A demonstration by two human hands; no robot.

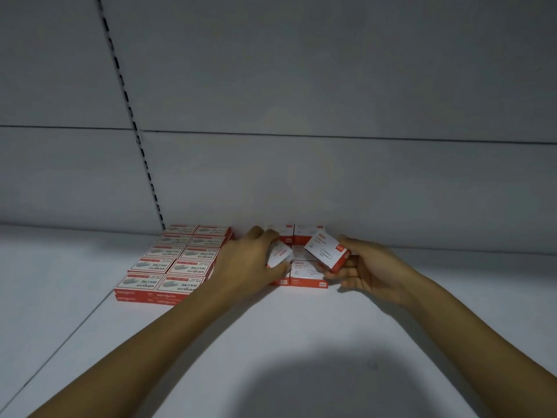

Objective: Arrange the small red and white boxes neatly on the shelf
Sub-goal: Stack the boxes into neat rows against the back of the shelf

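**A box in each hand, over the rows at the back of the shelf**

The right hand [370, 267] has its fingers curled under a small red and white box [327, 250] and holds it fast. The box is tilted and raised, white face up and red edge towards the palm. Just beside it, the left hand [247, 260] pinches a second box [280, 255] between fingers above and thumb below, and this one is tipped over steeply. I cannot tell whether it touches the boxes under it. The two held boxes are near each other but apart.

Beneath both hands lies a low cluster of boxes [307, 277], flat on the white shelf [301, 342]. They sit edge to edge and run back to a rear pair [307, 230] by the wall.

To the left, close by the left wrist, stands a tidy block of boxes [171, 260]. It is two columns wide and five rows deep, with red sides facing front, and seems to be two layers high.

Behind everything rises the grey back panel [331, 86]. A dark slotted strip [129, 110] runs down it to the back corner of that block. Both forearms reach in from the near edge.
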